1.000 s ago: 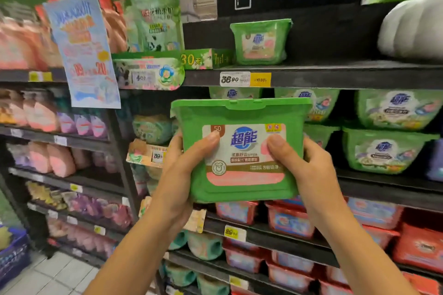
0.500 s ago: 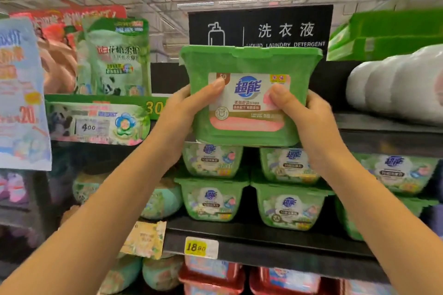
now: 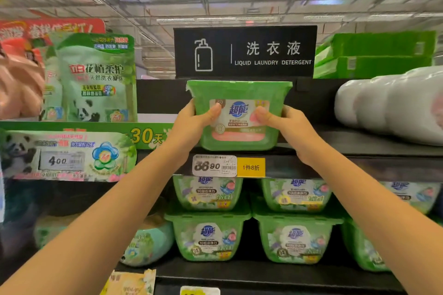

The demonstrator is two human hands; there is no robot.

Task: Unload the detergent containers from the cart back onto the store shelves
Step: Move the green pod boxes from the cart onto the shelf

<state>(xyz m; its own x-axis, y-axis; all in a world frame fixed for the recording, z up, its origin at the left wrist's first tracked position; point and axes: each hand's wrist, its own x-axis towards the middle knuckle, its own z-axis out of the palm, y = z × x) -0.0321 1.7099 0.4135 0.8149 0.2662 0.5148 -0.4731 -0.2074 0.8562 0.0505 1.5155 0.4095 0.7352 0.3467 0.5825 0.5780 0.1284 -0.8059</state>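
The green detergent box (image 3: 239,115) is a smooth plastic tub. It is wide at its flat lid and narrower at the bottom, with a shiny white and pink label on the front. It sits upright on the dark top shelf (image 3: 347,148), right under the black sign (image 3: 244,51) with white words.

The left hand (image 3: 191,124) holds the box's left side, and the right hand (image 3: 287,127) holds its right side. The box is squeezed between them. Both thumbs press flat on the front label, and the other fingers are hidden behind the box.

Just under the box, on the shelf's front edge, are a white price tag (image 3: 214,166) and a yellow tag (image 3: 251,167). Below the box, more green tubs (image 3: 208,237) with rounded corners are stacked two high. To the box's right lie soft white packs (image 3: 393,105) in shiny wrap. To its left stands a crinkly green pouch (image 3: 96,79) with a panda on it.
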